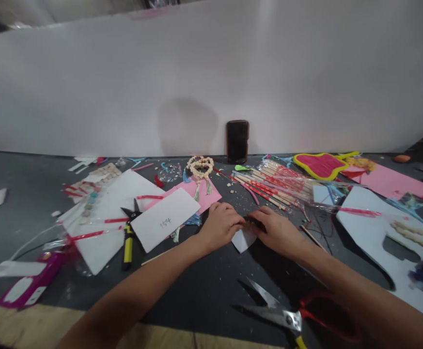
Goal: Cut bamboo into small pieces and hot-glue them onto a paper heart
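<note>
A small piece of white paper [243, 241], pointed at its lower end, lies between my two hands over the dark tabletop. My left hand [221, 222] is closed, its fingertips pinching at the paper's upper left edge. From the other side, my right hand [275, 230] has its fingers bent together at the paper's upper right edge. Something dark shows between the fingertips, too small to name. Large scissors [284, 317] lie with blades parted below my right hand, their handles partly under my forearm. Left of my hands rests a white card [165, 219] marked "154".
Pliers [128, 242] and white sheets [102, 252] lie to the left, near a purple box [33, 281]. A phone [237, 141] leans against the white board [124, 87]. Beaded strings [200, 167], red-wrapped sticks [273, 182] and a pink, yellow-edged shape [320, 166] lie at the back.
</note>
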A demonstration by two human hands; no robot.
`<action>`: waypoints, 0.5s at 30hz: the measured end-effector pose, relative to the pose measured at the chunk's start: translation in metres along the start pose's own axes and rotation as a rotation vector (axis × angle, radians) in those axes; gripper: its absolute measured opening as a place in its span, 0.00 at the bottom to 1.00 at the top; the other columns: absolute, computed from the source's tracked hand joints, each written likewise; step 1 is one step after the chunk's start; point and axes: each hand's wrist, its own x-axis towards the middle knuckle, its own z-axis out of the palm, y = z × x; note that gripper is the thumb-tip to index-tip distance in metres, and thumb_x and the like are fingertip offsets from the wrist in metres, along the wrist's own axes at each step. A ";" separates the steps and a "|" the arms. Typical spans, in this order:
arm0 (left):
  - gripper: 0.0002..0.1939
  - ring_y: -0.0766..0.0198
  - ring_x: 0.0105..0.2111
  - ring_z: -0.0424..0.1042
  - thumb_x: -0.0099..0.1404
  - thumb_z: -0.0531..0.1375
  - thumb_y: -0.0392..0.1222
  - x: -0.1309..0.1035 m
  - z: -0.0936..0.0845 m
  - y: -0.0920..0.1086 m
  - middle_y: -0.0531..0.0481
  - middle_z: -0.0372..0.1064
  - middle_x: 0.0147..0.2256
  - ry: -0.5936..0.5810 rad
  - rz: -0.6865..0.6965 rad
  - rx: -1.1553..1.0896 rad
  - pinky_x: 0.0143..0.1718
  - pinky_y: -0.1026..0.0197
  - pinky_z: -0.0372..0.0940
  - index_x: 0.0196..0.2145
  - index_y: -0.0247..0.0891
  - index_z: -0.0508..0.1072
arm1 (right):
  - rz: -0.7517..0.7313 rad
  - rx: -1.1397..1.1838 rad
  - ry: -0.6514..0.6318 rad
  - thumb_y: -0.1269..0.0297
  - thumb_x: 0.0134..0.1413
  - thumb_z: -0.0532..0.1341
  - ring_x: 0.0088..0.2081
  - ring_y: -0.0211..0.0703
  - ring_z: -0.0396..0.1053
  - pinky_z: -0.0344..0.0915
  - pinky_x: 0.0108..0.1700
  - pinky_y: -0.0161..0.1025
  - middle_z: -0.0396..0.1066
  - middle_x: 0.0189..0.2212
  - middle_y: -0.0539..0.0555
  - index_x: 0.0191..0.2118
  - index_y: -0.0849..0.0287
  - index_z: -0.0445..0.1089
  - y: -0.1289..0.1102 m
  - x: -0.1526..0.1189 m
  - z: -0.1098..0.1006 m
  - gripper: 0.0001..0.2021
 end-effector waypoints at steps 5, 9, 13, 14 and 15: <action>0.06 0.58 0.42 0.64 0.62 0.58 0.42 0.000 -0.001 0.001 0.53 0.74 0.34 -0.001 -0.022 0.015 0.45 0.51 0.51 0.36 0.42 0.74 | 0.020 -0.045 -0.003 0.64 0.57 0.53 0.37 0.40 0.69 0.60 0.35 0.34 0.67 0.41 0.53 0.41 0.54 0.68 -0.003 0.001 0.002 0.09; 0.08 0.58 0.43 0.63 0.64 0.55 0.39 -0.004 -0.005 0.002 0.51 0.74 0.37 0.005 0.008 0.030 0.45 0.51 0.50 0.38 0.42 0.73 | 0.022 -0.064 0.001 0.63 0.58 0.52 0.36 0.39 0.68 0.58 0.34 0.34 0.67 0.39 0.52 0.40 0.54 0.68 -0.003 0.001 0.004 0.09; 0.12 0.56 0.46 0.61 0.65 0.53 0.38 -0.015 -0.010 0.004 0.49 0.72 0.43 -0.004 0.115 0.110 0.48 0.48 0.47 0.44 0.43 0.71 | 0.026 -0.075 0.010 0.63 0.58 0.52 0.35 0.38 0.68 0.58 0.33 0.33 0.67 0.39 0.51 0.39 0.54 0.68 -0.002 0.001 0.006 0.09; 0.12 0.55 0.47 0.60 0.65 0.53 0.39 -0.018 -0.010 0.004 0.49 0.71 0.44 -0.007 0.134 0.136 0.49 0.46 0.46 0.46 0.43 0.70 | 0.027 -0.076 0.012 0.64 0.58 0.52 0.36 0.38 0.68 0.58 0.33 0.33 0.67 0.39 0.51 0.39 0.54 0.68 -0.002 0.001 0.006 0.09; 0.13 0.54 0.48 0.60 0.65 0.53 0.41 -0.021 -0.011 0.005 0.48 0.70 0.45 -0.009 0.148 0.161 0.49 0.45 0.45 0.47 0.43 0.69 | 0.029 -0.076 0.015 0.65 0.58 0.52 0.36 0.38 0.69 0.58 0.33 0.33 0.67 0.39 0.51 0.39 0.54 0.68 -0.002 0.002 0.007 0.09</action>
